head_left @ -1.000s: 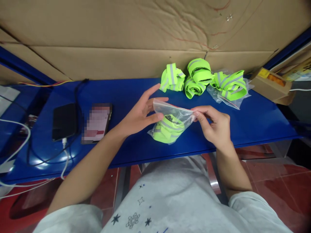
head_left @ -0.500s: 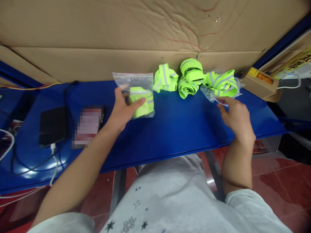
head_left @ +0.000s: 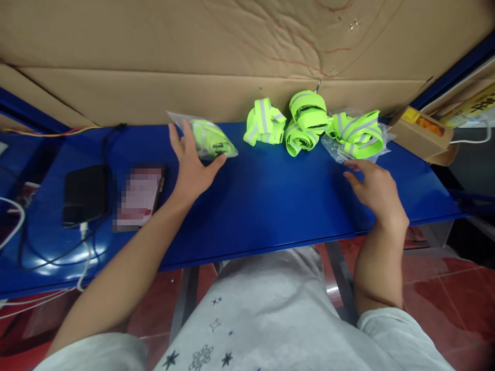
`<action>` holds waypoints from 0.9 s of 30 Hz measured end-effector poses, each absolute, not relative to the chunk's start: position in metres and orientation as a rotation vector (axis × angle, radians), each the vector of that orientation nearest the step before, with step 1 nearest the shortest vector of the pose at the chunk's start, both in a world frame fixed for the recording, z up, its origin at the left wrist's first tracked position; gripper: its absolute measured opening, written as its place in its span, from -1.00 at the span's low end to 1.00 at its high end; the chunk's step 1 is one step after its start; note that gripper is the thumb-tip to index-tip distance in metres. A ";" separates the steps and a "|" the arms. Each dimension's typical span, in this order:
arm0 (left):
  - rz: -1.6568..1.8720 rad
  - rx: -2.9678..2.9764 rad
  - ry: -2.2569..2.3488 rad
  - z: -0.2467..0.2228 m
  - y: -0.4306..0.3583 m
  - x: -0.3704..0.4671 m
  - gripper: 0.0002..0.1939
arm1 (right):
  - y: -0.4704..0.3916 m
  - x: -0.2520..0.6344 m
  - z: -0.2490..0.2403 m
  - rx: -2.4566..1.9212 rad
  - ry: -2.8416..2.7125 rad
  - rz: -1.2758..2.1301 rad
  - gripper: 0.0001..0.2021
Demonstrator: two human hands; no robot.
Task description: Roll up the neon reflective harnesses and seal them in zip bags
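A clear plastic bag (head_left: 179, 119) with a rolled neon-yellow reflective strap (head_left: 209, 135) inside lies toward the back of the blue table. Beside it my left hand (head_left: 191, 170) is open, thumb and fingers spread around the bag's near side. My right hand (head_left: 377, 190) hovers by the table's right part, fingers loosely bent and thumb apart, holding nothing. Just beyond its fingertips, another neon strap (head_left: 359, 135) rests on a crumpled clear bag (head_left: 335, 149). Between the hands sit a loosely bundled strap (head_left: 265, 123) and two coiled ones, an upper coil (head_left: 308, 110) and a lower coil (head_left: 299, 140).
A phone (head_left: 141, 198) with a blurred screen and a black device (head_left: 85, 196) with a white cable lie at left on the blue table (head_left: 263, 206). An open cardboard box (head_left: 421, 136) stands at right. Brown cardboard (head_left: 154, 98) lines the back.
The bagged strap has gone from upright in my left hand to lying on the table, farther back and left. My left hand has let go, its fingers spreading. My right hand has hardly moved.
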State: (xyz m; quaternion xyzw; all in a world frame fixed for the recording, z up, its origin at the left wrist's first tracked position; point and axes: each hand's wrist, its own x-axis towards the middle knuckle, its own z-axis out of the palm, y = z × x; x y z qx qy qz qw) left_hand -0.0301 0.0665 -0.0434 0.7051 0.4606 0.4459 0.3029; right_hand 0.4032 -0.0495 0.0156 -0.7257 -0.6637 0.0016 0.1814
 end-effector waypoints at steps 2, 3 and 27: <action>1.250 1.867 1.428 -0.044 0.062 -0.029 0.26 | -0.048 0.406 0.017 -2.061 -1.758 -0.120 -0.70; 1.264 1.864 1.508 -0.042 0.059 -0.027 0.24 | -0.048 0.407 0.017 -2.041 -1.723 -0.147 -0.72; 0.970 2.299 1.497 -0.001 0.042 0.019 -0.16 | 0.024 0.452 0.076 -1.946 -1.666 -0.380 -0.77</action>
